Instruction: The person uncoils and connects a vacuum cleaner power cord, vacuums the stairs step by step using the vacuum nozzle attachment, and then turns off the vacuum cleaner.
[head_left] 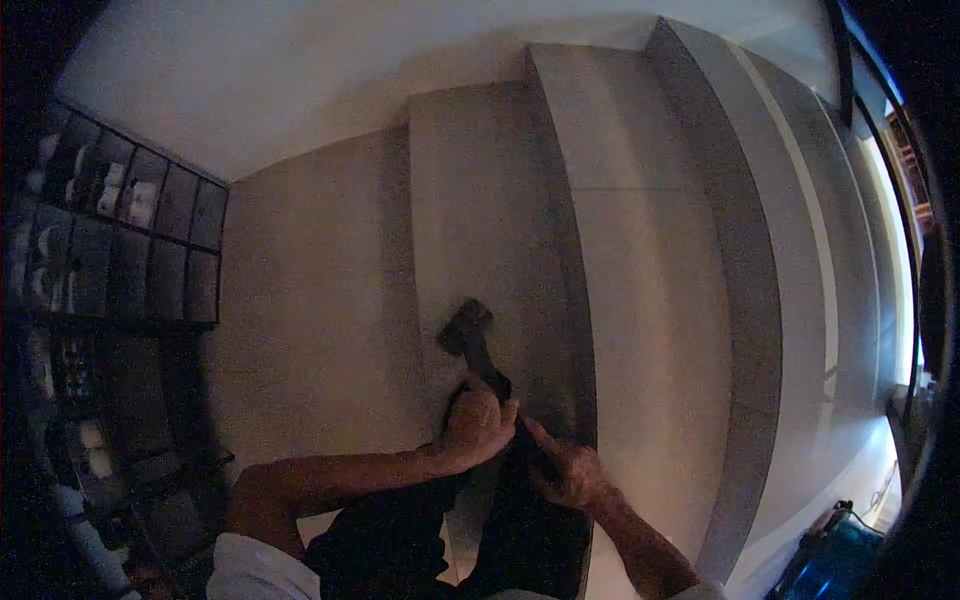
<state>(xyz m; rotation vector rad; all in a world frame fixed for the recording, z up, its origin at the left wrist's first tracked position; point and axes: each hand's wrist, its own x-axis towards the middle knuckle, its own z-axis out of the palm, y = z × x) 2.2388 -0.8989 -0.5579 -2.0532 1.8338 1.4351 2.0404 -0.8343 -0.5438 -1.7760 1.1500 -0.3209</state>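
A dark, long object [480, 350] with a wider, blurred end reaches over the stair step from my hands. Dim light leaves its kind unclear. Around its near end, close to my dark-clothed leg, my left hand [482, 422] is closed. My right hand [570, 470] is just to the right and lower, its fingers curled and one finger or thumb pointing toward my left hand. What lies inside the right hand is too dark to make out.
Broad steps [650, 250] run across the view under a pale wall [300, 80]. A dark shelf rack [150, 235] with white items and shoe-like shapes stands left. At the lower right is a shiny blue-black object [830, 560].
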